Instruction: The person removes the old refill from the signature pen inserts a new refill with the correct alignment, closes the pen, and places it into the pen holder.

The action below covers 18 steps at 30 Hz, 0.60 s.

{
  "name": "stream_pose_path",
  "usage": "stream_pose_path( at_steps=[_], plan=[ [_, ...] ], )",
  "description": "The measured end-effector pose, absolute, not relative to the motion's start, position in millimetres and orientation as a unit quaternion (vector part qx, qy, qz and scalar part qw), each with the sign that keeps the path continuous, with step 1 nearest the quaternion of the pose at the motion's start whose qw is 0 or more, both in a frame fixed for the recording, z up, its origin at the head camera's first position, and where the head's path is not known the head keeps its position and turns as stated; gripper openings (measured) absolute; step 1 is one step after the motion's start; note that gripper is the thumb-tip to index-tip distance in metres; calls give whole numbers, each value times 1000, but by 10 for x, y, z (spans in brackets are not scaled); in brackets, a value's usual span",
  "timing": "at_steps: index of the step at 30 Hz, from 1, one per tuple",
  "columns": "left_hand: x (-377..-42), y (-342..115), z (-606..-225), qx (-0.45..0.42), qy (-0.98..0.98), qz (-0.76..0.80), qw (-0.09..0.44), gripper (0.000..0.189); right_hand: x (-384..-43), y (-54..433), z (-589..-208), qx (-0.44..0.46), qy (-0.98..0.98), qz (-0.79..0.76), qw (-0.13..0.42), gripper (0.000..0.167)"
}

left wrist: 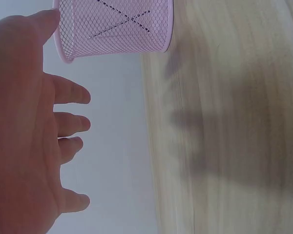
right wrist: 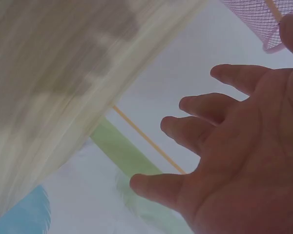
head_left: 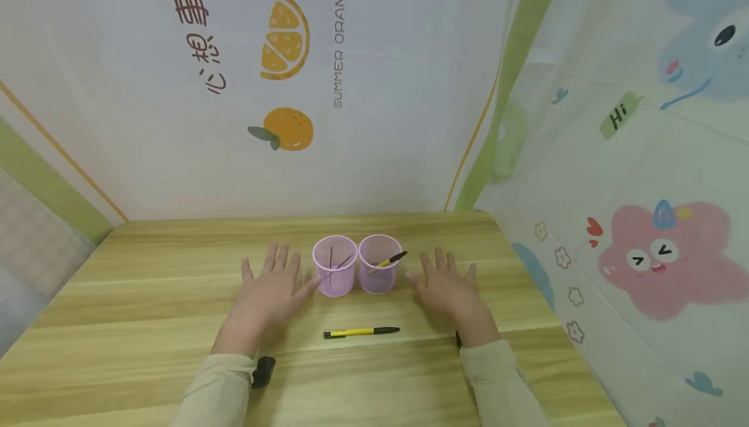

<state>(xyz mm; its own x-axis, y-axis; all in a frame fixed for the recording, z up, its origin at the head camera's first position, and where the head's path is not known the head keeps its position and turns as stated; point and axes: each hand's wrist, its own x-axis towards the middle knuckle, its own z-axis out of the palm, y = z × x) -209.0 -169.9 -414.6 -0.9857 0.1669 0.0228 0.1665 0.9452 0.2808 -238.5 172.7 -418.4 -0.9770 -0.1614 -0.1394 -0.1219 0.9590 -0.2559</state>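
Observation:
Two pink mesh pen cups stand upright side by side on the wooden table. Thin dark lines, like slim sticks, show in the left cup (head_left: 342,285); their kind is unclear. A yellow-and-black pen (head_left: 398,257) leans in the right cup (head_left: 377,284), its black end above the rim. In front of the cups, another yellow-and-black pen (head_left: 361,332) lies crosswise. My left hand (head_left: 266,294) is spread out left of the cups, thumb close to the left cup; contact is unclear. To the right of the cups, my right hand (head_left: 449,292) holds nothing, its fingers spread.
The wooden table (head_left: 146,290) ends at a white cloth (head_left: 386,154) with printed oranges behind. A second printed cloth (head_left: 573,173) hangs along the right side. Each wrist carries a dark device, the left one (head_left: 264,372) showing more.

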Motion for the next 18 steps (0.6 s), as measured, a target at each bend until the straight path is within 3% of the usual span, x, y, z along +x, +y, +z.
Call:
stream_pose_path(
  at_steps=[18],
  plan=[
    [-1912,-1545,-4230,91,989,108,52,91,-2146,1576,-4204,-93,988,-75,95,78]
  ],
)
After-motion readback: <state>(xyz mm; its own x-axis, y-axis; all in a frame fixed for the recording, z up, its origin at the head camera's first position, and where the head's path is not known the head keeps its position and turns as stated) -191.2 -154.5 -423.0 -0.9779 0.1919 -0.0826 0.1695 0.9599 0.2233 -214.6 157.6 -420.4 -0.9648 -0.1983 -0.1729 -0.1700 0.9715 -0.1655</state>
